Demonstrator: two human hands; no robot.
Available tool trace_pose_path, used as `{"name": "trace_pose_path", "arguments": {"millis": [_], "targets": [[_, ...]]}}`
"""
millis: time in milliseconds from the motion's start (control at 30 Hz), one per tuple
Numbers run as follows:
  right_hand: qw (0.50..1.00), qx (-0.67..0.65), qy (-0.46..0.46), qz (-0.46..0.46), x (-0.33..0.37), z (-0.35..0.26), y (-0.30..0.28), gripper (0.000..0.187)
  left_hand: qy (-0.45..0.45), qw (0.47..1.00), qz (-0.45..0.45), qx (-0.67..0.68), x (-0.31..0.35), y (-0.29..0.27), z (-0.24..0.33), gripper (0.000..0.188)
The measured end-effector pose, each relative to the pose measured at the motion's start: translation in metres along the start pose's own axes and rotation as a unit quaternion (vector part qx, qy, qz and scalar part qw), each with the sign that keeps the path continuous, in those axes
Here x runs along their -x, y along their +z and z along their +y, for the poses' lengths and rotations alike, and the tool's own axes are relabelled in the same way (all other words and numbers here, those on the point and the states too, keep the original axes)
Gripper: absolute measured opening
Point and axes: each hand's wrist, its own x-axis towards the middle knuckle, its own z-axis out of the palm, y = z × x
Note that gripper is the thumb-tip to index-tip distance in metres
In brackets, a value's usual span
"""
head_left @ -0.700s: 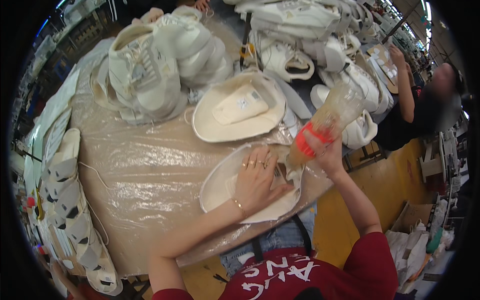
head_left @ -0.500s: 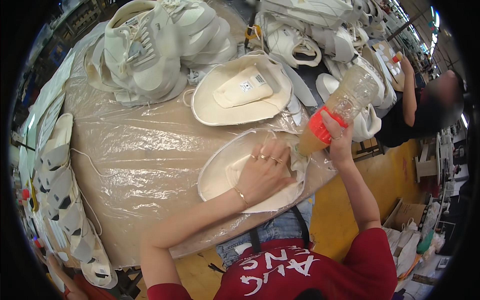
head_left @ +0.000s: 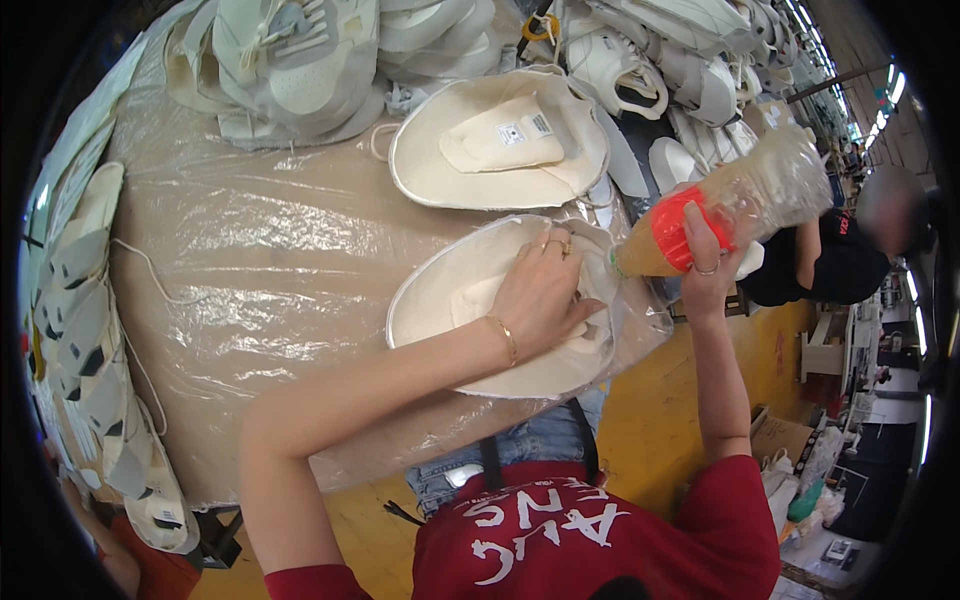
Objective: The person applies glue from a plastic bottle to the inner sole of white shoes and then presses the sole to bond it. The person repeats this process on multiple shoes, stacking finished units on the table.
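A cream shoe upper (head_left: 420, 325) lies spread on the plastic-covered table in front of me, its lining facing up. My left hand (head_left: 540, 295) rests on it with bent fingers holding its inner side; the fingertips are partly hidden. In my right hand (head_left: 708, 265) is a clear plastic bottle (head_left: 775, 190) with a red band and yellowish-brown liquid, tilted neck down. The bottle's neck comes to the right edge of the upper; whether it touches I cannot tell. Just beyond lies a second cream upper (head_left: 425, 165), with a labelled tongue showing inside.
Piles of white shoe uppers (head_left: 320, 85) stand along the far side, with more uppers (head_left: 700, 85) at the far right. A row of overlapping uppers (head_left: 110, 390) lines the left edge. Past the table's right side, a person in black (head_left: 815, 260) is at work.
The bottle has tilted closer to level and moved right in my right hand. My left hand's fingers have bent more and shifted slightly right on the upper. The whole view has shifted a little.
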Motion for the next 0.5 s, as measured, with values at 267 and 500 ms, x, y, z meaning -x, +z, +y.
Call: {"name": "trace_pose_path", "arguments": {"millis": [267, 500], "targets": [[0.792, 0.44, -0.319, -0.277, -0.012, -0.048, 0.013, 0.076, 0.025, 0.988, -0.026, -0.153, 0.014, 0.023, -0.007, 0.061], [0.845, 0.195, -0.323, -0.379, 0.01, -0.004, -0.006, 0.08, 0.051, 0.976, -0.058, -0.203, 0.015, 0.026, -0.011, 0.057]]}}
